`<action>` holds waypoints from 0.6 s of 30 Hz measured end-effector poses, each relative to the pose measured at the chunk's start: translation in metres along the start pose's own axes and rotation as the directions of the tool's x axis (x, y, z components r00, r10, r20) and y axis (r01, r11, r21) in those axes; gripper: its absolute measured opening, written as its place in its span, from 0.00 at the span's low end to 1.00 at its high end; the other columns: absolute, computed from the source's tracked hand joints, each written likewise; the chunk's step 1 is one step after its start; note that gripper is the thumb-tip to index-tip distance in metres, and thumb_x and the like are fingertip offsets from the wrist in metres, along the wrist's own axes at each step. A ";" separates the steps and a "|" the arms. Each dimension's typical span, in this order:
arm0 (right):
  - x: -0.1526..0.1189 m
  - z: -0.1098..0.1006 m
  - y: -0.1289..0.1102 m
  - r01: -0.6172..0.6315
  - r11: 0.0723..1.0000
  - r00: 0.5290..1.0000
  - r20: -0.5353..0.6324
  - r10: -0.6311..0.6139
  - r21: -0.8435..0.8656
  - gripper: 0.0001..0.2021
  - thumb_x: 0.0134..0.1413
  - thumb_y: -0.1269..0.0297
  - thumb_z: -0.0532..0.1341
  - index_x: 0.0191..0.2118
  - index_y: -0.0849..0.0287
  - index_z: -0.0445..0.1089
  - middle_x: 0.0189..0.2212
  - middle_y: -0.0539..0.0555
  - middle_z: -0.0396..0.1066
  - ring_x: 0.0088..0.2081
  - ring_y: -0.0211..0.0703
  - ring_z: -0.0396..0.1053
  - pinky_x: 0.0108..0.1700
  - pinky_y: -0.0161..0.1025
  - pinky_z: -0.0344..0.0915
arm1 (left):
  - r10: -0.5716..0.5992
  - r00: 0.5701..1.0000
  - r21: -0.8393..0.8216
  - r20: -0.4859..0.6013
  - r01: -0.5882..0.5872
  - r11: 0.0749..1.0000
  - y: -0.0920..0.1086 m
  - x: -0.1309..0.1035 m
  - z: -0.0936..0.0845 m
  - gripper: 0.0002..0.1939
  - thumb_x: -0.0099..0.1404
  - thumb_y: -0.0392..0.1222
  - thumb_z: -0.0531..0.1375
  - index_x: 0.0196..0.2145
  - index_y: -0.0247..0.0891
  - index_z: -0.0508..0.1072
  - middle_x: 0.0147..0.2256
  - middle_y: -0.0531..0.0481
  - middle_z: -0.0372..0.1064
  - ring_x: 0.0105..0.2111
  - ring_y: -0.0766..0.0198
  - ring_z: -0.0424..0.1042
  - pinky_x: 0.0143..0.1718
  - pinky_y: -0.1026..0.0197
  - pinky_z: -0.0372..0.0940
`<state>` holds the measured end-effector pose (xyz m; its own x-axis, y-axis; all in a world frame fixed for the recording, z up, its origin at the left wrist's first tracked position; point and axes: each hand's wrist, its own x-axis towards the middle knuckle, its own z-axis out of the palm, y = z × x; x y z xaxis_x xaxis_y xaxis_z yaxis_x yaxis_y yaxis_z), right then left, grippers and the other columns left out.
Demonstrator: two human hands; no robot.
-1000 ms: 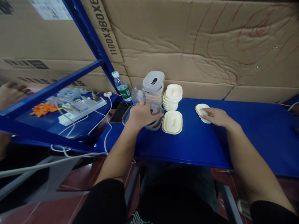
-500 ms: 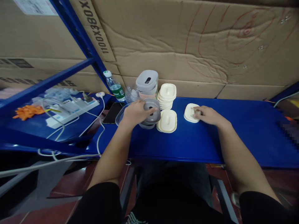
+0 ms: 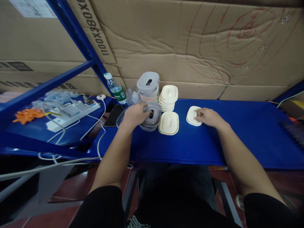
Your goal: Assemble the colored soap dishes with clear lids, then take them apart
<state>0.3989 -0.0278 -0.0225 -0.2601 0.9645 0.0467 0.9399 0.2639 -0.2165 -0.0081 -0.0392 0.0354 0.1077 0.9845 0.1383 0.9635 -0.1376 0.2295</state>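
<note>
My left hand [image 3: 136, 116] is over the left part of a grey lid [image 3: 155, 116] with a dark slot in its middle. Its thumb and forefinger are apart above the lid; the other fingers are mostly hidden. Under that lid is a grey container. My right hand [image 3: 209, 117] pinches the middle of a small cream lid [image 3: 192, 114], which lies flat on the blue table, apart from the stacks. Between my hands sit a low stack of cream lids [image 3: 169, 123] and, behind it, a taller cream stack [image 3: 169, 94].
Behind my left hand rise stacked containers topped by a grey lid [image 3: 145, 79]. A water bottle [image 3: 118, 91], a phone [image 3: 114, 116] and a power strip [image 3: 71, 115] are further left. Cardboard [image 3: 166, 47] backs the blue table [image 3: 249, 133].
My left thumb has drawn back leftward from over the grey lid's slot. My right fingers have closed in on the small cream lid, which stays in nearly the same place.
</note>
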 end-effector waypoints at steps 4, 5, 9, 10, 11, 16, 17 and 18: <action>-0.001 -0.002 -0.004 -0.007 1.000 1.000 -0.011 0.006 -0.013 0.26 0.59 0.46 0.63 0.57 0.55 0.78 0.41 0.58 0.80 0.43 0.55 0.77 0.44 0.47 0.70 | 0.050 0.994 -0.009 -0.094 -0.051 0.999 -0.009 0.005 0.010 0.20 0.66 0.44 0.61 0.54 0.42 0.80 0.55 0.40 0.79 0.53 0.43 0.79 0.55 0.47 0.71; -0.001 -0.003 -0.004 -0.006 1.000 1.000 -0.014 0.006 -0.017 0.26 0.59 0.46 0.63 0.56 0.56 0.78 0.41 0.58 0.80 0.42 0.55 0.77 0.43 0.47 0.70 | 0.059 0.992 -0.009 -0.111 -0.061 0.998 -0.011 0.006 0.013 0.20 0.65 0.43 0.61 0.53 0.42 0.80 0.54 0.40 0.80 0.52 0.42 0.79 0.54 0.46 0.71; 0.000 -0.004 -0.006 0.004 1.000 0.999 -0.033 -0.005 -0.027 0.24 0.58 0.47 0.64 0.54 0.55 0.80 0.39 0.57 0.80 0.42 0.56 0.77 0.44 0.48 0.72 | 0.094 0.985 -0.027 -0.145 -0.099 0.995 -0.014 0.008 0.019 0.18 0.65 0.44 0.61 0.51 0.43 0.80 0.54 0.40 0.79 0.53 0.43 0.78 0.53 0.47 0.71; 0.001 -0.004 -0.006 0.018 1.000 0.999 -0.036 -0.019 -0.026 0.23 0.58 0.47 0.64 0.53 0.55 0.80 0.39 0.57 0.80 0.42 0.56 0.77 0.45 0.49 0.72 | 0.100 0.983 -0.039 -0.155 -0.107 0.994 -0.014 0.008 0.019 0.17 0.65 0.45 0.62 0.50 0.43 0.80 0.53 0.40 0.80 0.53 0.44 0.78 0.54 0.47 0.71; 0.001 -0.004 -0.006 0.037 0.999 0.998 -0.040 -0.038 -0.023 0.23 0.58 0.47 0.64 0.53 0.55 0.80 0.39 0.58 0.80 0.44 0.57 0.77 0.48 0.50 0.72 | 0.105 0.980 -0.052 -0.167 -0.115 0.992 -0.013 0.008 0.019 0.17 0.65 0.47 0.62 0.50 0.43 0.80 0.53 0.40 0.80 0.53 0.44 0.78 0.54 0.47 0.70; -0.001 0.001 -0.004 0.009 1.000 0.996 -0.090 -0.012 -0.029 0.31 0.55 0.36 0.66 0.55 0.54 0.80 0.59 0.64 0.73 0.61 0.69 0.69 0.63 0.62 0.65 | 0.145 0.960 -0.102 -0.239 -0.174 0.979 -0.007 0.005 0.015 0.19 0.67 0.53 0.63 0.50 0.42 0.79 0.53 0.40 0.79 0.55 0.45 0.75 0.59 0.47 0.67; -0.001 0.002 -0.004 -0.020 0.999 0.996 -0.093 0.018 -0.029 0.33 0.55 0.35 0.66 0.58 0.53 0.79 0.64 0.64 0.69 0.65 0.73 0.65 0.65 0.66 0.62 | 0.155 0.955 -0.109 -0.255 -0.187 0.976 -0.006 0.004 0.013 0.19 0.67 0.54 0.63 0.50 0.42 0.79 0.53 0.40 0.79 0.56 0.45 0.75 0.60 0.47 0.67; -0.001 0.004 -0.004 -0.045 0.999 0.995 -0.087 0.043 -0.025 0.37 0.54 0.33 0.66 0.61 0.52 0.76 0.68 0.64 0.65 0.69 0.76 0.59 0.67 0.69 0.58 | 0.161 0.949 -0.117 -0.273 -0.198 0.973 -0.005 0.004 0.012 0.19 0.67 0.54 0.63 0.50 0.41 0.79 0.52 0.40 0.79 0.56 0.45 0.75 0.60 0.47 0.66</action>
<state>0.3945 -0.0303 -0.0254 -0.1995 0.9723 0.1220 0.9559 0.2205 -0.1939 -0.0094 -0.0329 0.0230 0.1900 0.8822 0.4308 0.8875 -0.3420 0.3089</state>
